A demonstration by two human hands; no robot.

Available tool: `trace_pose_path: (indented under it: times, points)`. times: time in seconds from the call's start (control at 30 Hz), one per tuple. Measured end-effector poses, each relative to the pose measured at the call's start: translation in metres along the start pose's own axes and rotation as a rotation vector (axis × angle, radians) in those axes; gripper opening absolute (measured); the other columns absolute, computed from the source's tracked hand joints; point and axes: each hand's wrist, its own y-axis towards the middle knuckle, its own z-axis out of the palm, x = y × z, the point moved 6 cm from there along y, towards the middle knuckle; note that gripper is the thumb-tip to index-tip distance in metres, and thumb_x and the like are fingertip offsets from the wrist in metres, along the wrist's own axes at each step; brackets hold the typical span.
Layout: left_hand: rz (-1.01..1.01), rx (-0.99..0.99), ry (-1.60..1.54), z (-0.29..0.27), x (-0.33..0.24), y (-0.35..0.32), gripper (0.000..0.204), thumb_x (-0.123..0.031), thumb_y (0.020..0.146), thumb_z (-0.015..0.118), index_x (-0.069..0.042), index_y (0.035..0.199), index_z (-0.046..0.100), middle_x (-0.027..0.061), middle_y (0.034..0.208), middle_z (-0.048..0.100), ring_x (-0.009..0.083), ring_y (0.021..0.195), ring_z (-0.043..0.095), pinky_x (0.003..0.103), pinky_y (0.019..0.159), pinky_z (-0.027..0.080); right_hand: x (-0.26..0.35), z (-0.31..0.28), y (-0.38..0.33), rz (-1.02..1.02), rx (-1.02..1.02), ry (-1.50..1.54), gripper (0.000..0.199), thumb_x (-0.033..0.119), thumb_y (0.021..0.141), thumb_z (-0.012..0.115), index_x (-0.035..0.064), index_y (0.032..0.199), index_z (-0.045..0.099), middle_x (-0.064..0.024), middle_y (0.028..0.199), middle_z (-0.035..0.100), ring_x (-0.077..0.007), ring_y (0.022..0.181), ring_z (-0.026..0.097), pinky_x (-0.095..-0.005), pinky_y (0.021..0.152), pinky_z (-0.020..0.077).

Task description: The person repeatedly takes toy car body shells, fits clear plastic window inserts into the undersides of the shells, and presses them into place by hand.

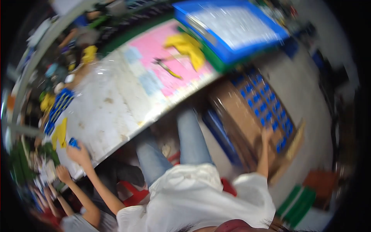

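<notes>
At the left end of the white worktable (102, 104), my left hand (79, 154) is closed around a small blue part (74, 144), whose exact kind is too blurred to make out. A yellow cloth or glove (60, 133) lies just beyond it. On the other side, my right hand (266, 133) reaches down into a cardboard box (235, 121) at the rows of small blue parts (264, 104). Motion blur smears its fingers, so their grip does not show.
Pliers (168, 69) and yellow gloves (187, 46) lie on a pink sheet (174, 81). A blue tray (224, 50) stands at the table's far right end. More blue parts (60, 108) line the far left edge. A co-worker's hand (63, 174) is left of mine. Green stools (296, 206) stand lower right.
</notes>
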Motion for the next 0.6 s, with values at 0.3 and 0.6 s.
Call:
trace_pose_path:
  times: [0.3, 0.6]
  points:
    - [0.164, 0.083, -0.652, -0.016, -0.154, 0.014, 0.026, -0.007, 0.072, 0.058, 0.0, 0.096, 0.054, 0.0177, 0.098, 0.053, 0.0341, 0.096, 0.049, 0.04, 0.084, 0.038, -0.099, 0.023, 0.041, 0.526, 0.17, -0.736, 0.056, 0.047, 0.086, 0.04, -0.0028, 0.1, 0.062, -0.0226, 0.118, 0.043, -0.0358, 0.107, 0.045, -0.0448, 0.089, 0.041]
    - [0.237, 0.028, -0.508, 0.105, -0.18, 0.063, 0.042, -0.024, 0.071, 0.064, 0.001, 0.104, 0.052, 0.0169, 0.109, 0.051, 0.031, 0.102, 0.047, 0.04, 0.086, 0.039, -0.089, -0.023, 0.041, 0.253, 0.171, -0.846, 0.053, 0.044, 0.079, 0.051, -0.0011, 0.107, 0.057, -0.0189, 0.124, 0.042, -0.0347, 0.113, 0.042, -0.0456, 0.09, 0.0389]
